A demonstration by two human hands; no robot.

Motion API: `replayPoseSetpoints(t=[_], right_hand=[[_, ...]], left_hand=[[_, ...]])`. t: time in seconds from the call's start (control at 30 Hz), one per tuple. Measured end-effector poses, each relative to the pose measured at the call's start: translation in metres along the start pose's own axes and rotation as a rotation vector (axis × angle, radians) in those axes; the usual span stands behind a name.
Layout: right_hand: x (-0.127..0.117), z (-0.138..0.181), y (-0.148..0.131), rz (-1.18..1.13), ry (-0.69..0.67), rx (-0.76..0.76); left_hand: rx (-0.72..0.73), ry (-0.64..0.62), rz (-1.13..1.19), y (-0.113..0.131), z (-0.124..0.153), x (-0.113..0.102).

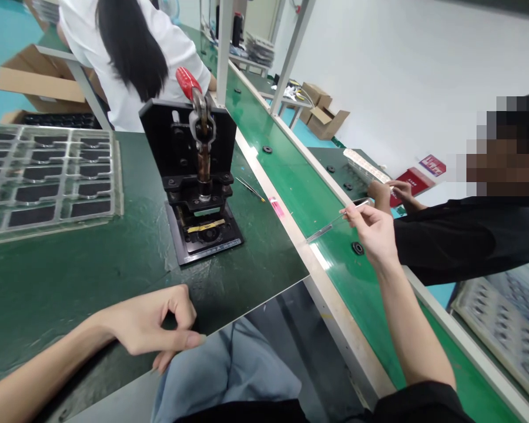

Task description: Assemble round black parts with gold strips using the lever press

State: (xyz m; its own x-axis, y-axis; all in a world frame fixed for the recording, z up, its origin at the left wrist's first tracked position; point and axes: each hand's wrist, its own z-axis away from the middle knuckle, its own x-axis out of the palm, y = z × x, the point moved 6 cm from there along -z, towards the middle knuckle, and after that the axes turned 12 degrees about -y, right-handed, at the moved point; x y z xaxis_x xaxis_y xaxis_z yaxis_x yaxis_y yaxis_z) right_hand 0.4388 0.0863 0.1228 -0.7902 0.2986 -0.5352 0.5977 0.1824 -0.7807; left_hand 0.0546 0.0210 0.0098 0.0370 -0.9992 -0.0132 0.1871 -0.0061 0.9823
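Note:
My left hand [158,323] rests at the front edge of the dark green table, thumb stretched out and fingers loosely curled, with nothing in it. Over the green conveyor belt [291,176], my right hand [374,232] pinches a thin, shiny strip [320,232] between thumb and fingers. The strip slants down toward the belt's near rail; its exact kind is unclear. Ahead of my left hand stands a black clamp fixture [207,235] with a red-tipped lever [187,83] and its upper plate raised. A yellow band [206,226] lies across its base. Tweezers [251,189] lie beside the fixture.
Clear compartment trays [48,176] with dark pieces sit at the left. Small black round parts [357,248] lie on the belt. A co-worker in black [458,241] works across it; another in white [127,53] sits ahead. Metal posts [224,53] rise by the belt.

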Motion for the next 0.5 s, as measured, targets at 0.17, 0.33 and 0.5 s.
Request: replayPoseSetpoints(t=[0.17, 0.33, 0.5], right_hand=[[-0.007, -0.002, 0.000, -0.014, 0.103, -0.061], [-0.031, 0.005, -0.041, 0.059, 0.425, -0.358], [-0.028, 0.023, -0.089, 0.139, 0.510, -0.578]], left_hand=[[0.014, -0.015, 0.005, -0.002, 0.000, 0.000], [0.019, -0.012, 0.007, -0.004, 0.001, -0.001], [0.030, 0.024, -0.003, -0.004, 0.000, -0.001]])
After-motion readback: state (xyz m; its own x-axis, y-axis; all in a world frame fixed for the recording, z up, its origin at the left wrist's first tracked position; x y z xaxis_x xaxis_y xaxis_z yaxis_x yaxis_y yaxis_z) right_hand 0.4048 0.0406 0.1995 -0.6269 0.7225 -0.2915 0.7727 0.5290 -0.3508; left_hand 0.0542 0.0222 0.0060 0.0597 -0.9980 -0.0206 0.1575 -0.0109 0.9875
